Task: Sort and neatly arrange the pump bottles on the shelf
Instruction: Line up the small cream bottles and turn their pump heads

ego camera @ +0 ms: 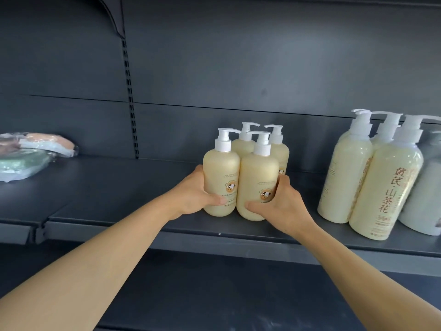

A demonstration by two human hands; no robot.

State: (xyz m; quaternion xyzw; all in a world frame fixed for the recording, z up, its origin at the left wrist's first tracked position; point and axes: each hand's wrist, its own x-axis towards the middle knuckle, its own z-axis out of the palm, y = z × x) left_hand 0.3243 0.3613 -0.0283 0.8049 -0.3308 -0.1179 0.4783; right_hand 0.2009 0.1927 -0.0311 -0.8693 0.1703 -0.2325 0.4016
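Your left hand (195,192) curls its fingers round the front-left pump bottle (220,182); your right hand (278,203) grips the front-right pump bottle (257,185) — both upright, touching, near the shelf (143,182) front edge; two more stand just behind; taller bottles (379,187) stand apart, rightward.

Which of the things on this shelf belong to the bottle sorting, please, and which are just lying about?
Part of the job:
- four small cow-label pump bottles, gripped by left hand and right hand
- tall pump bottles at the right
- shelf

Just lying about:
- plastic-wrapped bundle at the far left
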